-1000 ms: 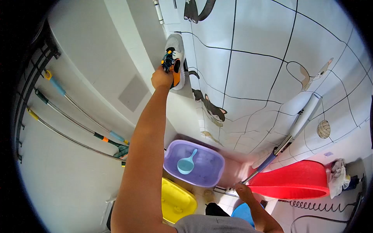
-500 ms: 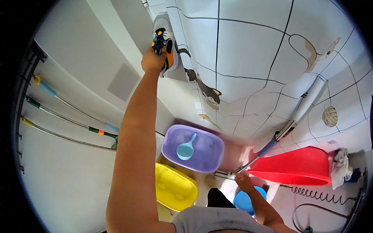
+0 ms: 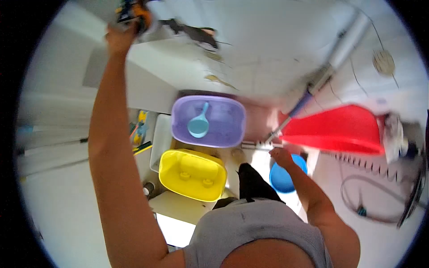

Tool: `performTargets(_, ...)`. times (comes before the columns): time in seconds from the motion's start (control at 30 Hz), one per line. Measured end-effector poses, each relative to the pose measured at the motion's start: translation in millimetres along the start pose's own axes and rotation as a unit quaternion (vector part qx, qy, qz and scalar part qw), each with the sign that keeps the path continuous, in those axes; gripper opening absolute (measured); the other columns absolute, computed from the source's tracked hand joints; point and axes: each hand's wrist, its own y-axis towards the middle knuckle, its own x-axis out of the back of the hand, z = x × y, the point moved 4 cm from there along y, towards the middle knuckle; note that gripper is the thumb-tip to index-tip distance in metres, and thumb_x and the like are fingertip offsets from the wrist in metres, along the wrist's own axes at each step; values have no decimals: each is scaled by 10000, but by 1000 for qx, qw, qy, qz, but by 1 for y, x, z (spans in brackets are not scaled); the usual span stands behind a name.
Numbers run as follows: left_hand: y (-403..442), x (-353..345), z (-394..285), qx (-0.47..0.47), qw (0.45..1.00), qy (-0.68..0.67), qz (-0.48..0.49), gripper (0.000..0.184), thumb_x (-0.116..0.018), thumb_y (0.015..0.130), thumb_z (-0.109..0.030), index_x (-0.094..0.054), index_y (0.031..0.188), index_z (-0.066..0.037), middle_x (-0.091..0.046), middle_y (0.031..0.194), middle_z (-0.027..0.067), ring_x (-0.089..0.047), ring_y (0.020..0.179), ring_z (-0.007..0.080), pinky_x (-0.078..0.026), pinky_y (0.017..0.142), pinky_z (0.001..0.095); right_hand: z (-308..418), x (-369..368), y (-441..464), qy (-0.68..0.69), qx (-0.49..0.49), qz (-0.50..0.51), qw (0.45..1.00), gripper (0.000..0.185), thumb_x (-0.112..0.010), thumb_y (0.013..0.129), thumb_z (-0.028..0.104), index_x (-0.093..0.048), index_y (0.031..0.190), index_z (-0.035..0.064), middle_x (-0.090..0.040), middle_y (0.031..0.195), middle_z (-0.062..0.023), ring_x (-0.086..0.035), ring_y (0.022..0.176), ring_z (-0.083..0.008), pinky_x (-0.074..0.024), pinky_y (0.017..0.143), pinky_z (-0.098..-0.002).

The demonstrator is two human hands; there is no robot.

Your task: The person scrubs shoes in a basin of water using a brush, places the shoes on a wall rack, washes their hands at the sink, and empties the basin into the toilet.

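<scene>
My left hand reaches up to the top left of the head view, closed on a sneaker. Orange and dark parts of the shoe show; its upper end is cut off by the frame edge. Low on the right hangs my right hand, fingers loosely apart, with no object seen in it. Beneath that hand and forearm stands a blue bucket. Just beyond its fingertips is the flat foot of a long-handled mop, which leans on the wall.
A purple basin holds a light blue dipper. Nearer to me is a yellow basin. A red basin stands tilted at the right, beside a coiled hose. Blurred poles hang at the left.
The view has tilted downward, so the basins appear higher. My left hand still holds the sneaker and now shows farther up and left. The right hand stays by the blue bucket.
</scene>
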Motion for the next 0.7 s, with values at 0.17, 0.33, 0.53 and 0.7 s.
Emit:
performTargets(0.17,-178,27,-12,-230,972,-52,9,222,-548,858,-204,-539,761,-5,-526,692,122,-514,639,249,-416,591,369,-53,-20,-81,-79,-248,53,964,390,-511,797,419,-645,835,54,-623,827,-176,-594,796,-337,-465,700,-436)
performTargets(0.33,-523,11,76,-21,909,-57,413,523,-425,874,-440,-541,604,-8,-554,604,185,-551,592,367,-398,546,469,-64,-39,-236,-67,-434,59,897,449,-474,793,439,-651,888,37,-624,925,-185,-594,902,-330,-468,783,-436)
performTargets(0.53,-799,94,185,32,819,35,572,567,-335,913,-398,-551,628,42,-557,623,238,-544,615,405,-404,556,469,-70,-116,-427,5,-507,136,851,652,-278,889,540,-621,929,-13,-594,1007,-204,-548,984,-346,-421,856,-422)
performTargets(0.7,-843,124,209,129,809,-88,567,480,-314,926,-278,-569,643,15,-579,653,191,-566,659,353,-421,608,434,-38,-109,-489,-11,-512,163,843,582,-272,913,485,-619,928,18,-602,1001,-183,-552,976,-342,-429,848,-422)
